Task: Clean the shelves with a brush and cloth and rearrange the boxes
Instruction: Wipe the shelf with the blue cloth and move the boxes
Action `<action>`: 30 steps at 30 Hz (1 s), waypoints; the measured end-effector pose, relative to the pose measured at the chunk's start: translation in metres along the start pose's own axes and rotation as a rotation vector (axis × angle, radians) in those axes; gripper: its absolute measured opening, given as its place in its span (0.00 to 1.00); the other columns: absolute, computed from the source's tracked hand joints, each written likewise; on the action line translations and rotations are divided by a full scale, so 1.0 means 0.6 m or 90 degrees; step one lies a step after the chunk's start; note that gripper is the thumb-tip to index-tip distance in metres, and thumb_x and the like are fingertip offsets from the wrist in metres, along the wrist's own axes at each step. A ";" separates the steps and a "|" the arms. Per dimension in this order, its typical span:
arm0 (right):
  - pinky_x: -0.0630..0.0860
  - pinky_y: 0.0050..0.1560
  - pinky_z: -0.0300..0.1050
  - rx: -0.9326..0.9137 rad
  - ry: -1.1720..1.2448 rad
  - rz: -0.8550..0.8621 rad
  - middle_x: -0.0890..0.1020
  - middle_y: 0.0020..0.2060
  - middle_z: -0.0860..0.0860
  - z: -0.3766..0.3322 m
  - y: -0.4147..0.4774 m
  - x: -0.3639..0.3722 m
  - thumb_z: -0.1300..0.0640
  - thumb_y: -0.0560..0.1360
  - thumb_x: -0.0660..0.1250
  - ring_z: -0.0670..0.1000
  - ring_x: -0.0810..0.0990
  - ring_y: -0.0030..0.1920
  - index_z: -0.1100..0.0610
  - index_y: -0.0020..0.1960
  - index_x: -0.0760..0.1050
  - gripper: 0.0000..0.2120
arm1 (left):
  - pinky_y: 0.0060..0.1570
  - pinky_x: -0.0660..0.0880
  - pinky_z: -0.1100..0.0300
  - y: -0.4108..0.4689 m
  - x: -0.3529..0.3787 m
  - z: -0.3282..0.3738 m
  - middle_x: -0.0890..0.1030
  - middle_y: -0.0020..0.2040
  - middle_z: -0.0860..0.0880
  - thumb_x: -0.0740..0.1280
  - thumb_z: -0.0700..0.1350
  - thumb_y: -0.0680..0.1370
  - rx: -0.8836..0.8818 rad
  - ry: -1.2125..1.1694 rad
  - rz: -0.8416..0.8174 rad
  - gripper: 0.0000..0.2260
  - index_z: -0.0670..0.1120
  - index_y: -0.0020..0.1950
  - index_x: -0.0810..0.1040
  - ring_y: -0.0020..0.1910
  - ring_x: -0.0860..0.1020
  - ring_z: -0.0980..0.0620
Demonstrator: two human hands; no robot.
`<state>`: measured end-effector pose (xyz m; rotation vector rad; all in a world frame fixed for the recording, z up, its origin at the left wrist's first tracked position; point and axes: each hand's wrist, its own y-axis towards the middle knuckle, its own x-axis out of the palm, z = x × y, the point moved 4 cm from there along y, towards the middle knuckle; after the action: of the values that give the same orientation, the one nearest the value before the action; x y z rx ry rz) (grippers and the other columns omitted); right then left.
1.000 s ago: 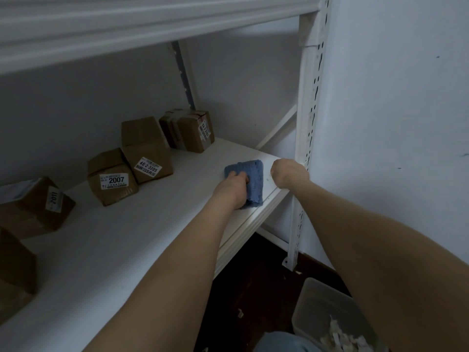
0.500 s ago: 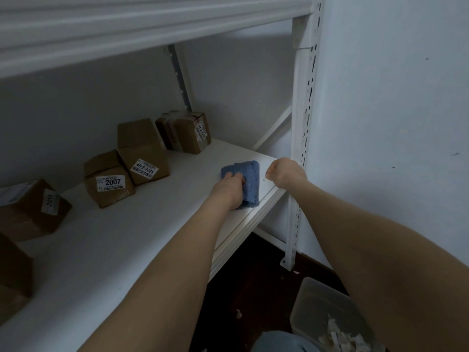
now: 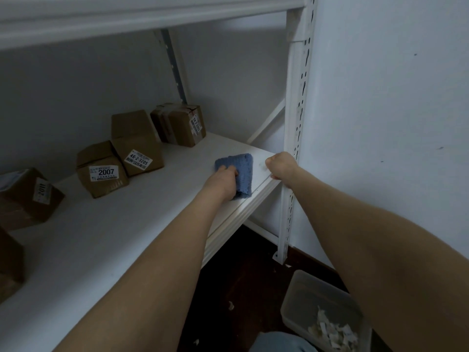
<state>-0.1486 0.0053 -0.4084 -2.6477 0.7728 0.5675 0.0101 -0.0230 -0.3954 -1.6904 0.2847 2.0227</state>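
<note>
White shelf (image 3: 127, 237), left hand (image 3: 223, 182) gripping blue cloth (image 3: 244, 171), right hand (image 3: 280, 165) fisted

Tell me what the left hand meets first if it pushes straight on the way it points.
Likely nothing soon: the left hand, gripping the blue knitted cloth, points over bare white shelf toward the white diagonal brace; depth unclear.

Your white shelf (image 3: 114, 237) carries five brown boxes toward the back and left. The taped box (image 3: 179, 124) is rearmost, the 46-2-3205 box (image 3: 138, 146) sits just beside the 2007 box (image 3: 101, 171), the 2011 box (image 3: 28, 196) is further left, and the cut-off box (image 3: 10, 262) is at the frame edge. The blue cloth (image 3: 242, 171) lies near the front right corner.
</note>
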 end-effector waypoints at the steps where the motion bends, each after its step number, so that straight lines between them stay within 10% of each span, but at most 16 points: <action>1: 0.75 0.56 0.48 0.004 0.033 0.005 0.74 0.42 0.56 0.003 -0.003 -0.001 0.61 0.78 0.60 0.53 0.75 0.48 0.60 0.47 0.75 0.06 | 0.66 0.65 0.50 0.000 0.002 -0.001 0.63 0.70 0.41 0.64 0.40 0.78 0.001 -0.001 0.000 0.23 0.44 0.72 0.62 0.67 0.69 0.40; 6: 0.78 0.35 0.37 0.074 0.308 -0.002 0.75 0.36 0.54 0.029 -0.031 -0.011 0.68 0.76 0.63 0.48 0.75 0.35 0.61 0.42 0.72 0.05 | 0.67 0.64 0.51 -0.014 0.008 -0.009 0.65 0.72 0.42 0.62 0.41 0.79 0.020 0.016 -0.005 0.24 0.46 0.74 0.61 0.69 0.68 0.41; 10: 0.80 0.48 0.43 0.111 0.396 0.027 0.79 0.37 0.59 0.069 -0.061 -0.036 0.69 0.72 0.69 0.49 0.78 0.33 0.69 0.53 0.75 0.10 | 0.65 0.66 0.51 -0.041 0.003 -0.004 0.66 0.71 0.42 0.61 0.40 0.79 0.048 0.023 0.047 0.22 0.46 0.73 0.65 0.67 0.69 0.41; 16: 0.78 0.44 0.43 0.142 0.379 0.029 0.76 0.29 0.56 0.148 -0.114 -0.061 0.71 0.73 0.66 0.49 0.74 0.29 0.62 0.36 0.73 0.09 | 0.53 0.73 0.51 -0.103 0.030 0.099 0.74 0.62 0.45 0.59 0.35 0.76 0.220 -0.048 0.272 0.19 0.46 0.65 0.73 0.60 0.73 0.46; 23: 0.75 0.33 0.37 0.203 0.331 -0.003 0.75 0.35 0.51 0.341 -0.153 -0.080 0.68 0.74 0.64 0.47 0.75 0.33 0.54 0.38 0.71 0.11 | 0.62 0.71 0.57 -0.142 0.213 0.182 0.77 0.62 0.46 0.62 0.40 0.76 0.173 -0.065 -0.048 0.15 0.46 0.63 0.76 0.62 0.75 0.48; 30: 0.69 0.24 0.36 0.321 0.333 -0.002 0.77 0.27 0.51 0.468 -0.157 -0.008 0.68 0.75 0.67 0.45 0.73 0.25 0.56 0.37 0.72 0.12 | 0.45 0.79 0.58 -0.130 0.365 0.139 0.83 0.51 0.43 0.67 0.42 0.77 -0.022 -0.256 -0.178 0.09 0.43 0.55 0.81 0.48 0.81 0.49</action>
<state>-0.1779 0.1973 -0.6319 -2.3192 0.9039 -0.3117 -0.0497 0.1325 -0.5778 -1.2225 -0.1180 2.0987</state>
